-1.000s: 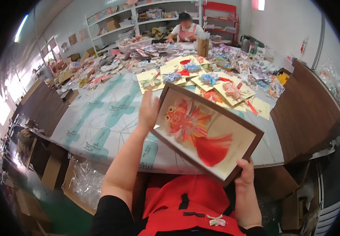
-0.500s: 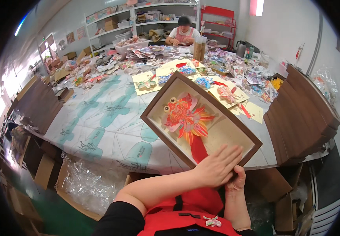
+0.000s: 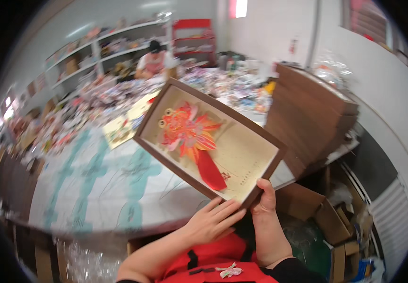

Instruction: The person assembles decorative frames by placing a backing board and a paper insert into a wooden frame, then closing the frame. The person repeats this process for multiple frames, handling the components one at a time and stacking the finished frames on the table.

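Note:
A brown shadow-box picture frame (image 3: pixel 227 112) tilts above the table in front of me. Inside it, a red and orange goldfish ornament (image 3: pixel 189 129) with a red ribbon tail (image 3: pixel 211 172) lies on a cream backing. My right hand (image 3: pixel 265 202) grips the frame's lower right corner, thumb on the front rim; its other fingers are mostly hidden behind. At the lower edge, my left hand (image 3: pixel 211 221) has its fingers stretched out, the tips touching or very near the rim.
A tall stack of brown frames (image 3: pixel 303 111) stands at the table's right. Yellow cards (image 3: pixel 119 132) lie beyond the teal-printed table cover (image 3: pixel 105 188), before heaped colourful pieces. A person (image 3: pixel 152 63) sits at the far side. Cardboard boxes (image 3: pixel 329 219) stand below right.
My left hand has slid off the frame's front down to its lower edge. My view has turned right, and the frame now sits further left in it, still in my right hand.

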`<control>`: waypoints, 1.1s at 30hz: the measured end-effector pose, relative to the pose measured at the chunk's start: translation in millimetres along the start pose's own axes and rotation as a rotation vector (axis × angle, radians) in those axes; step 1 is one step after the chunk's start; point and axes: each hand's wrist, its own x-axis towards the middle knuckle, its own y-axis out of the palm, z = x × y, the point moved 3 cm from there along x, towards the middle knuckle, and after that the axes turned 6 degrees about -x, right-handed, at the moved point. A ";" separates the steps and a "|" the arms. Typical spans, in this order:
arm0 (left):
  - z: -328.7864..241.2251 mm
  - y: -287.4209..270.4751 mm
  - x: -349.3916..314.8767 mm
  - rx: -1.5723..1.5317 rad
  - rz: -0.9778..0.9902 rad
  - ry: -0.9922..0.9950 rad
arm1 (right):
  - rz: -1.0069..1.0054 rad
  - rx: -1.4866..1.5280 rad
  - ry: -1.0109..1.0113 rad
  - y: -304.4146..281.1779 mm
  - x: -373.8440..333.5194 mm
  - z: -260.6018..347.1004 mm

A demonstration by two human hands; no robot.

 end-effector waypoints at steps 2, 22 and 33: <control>12.1 -3.2 -29.9 0.119 -0.197 0.032 | -0.129 -0.071 -0.078 17.2 6.0 33.7; 89.0 24.7 -136.9 0.320 -0.121 -0.643 | -0.604 -0.428 -0.614 6.2 155.1 419.1; 85.8 21.1 -130.5 0.300 -0.139 -0.650 | -0.827 -0.968 -0.308 -61.7 157.6 457.1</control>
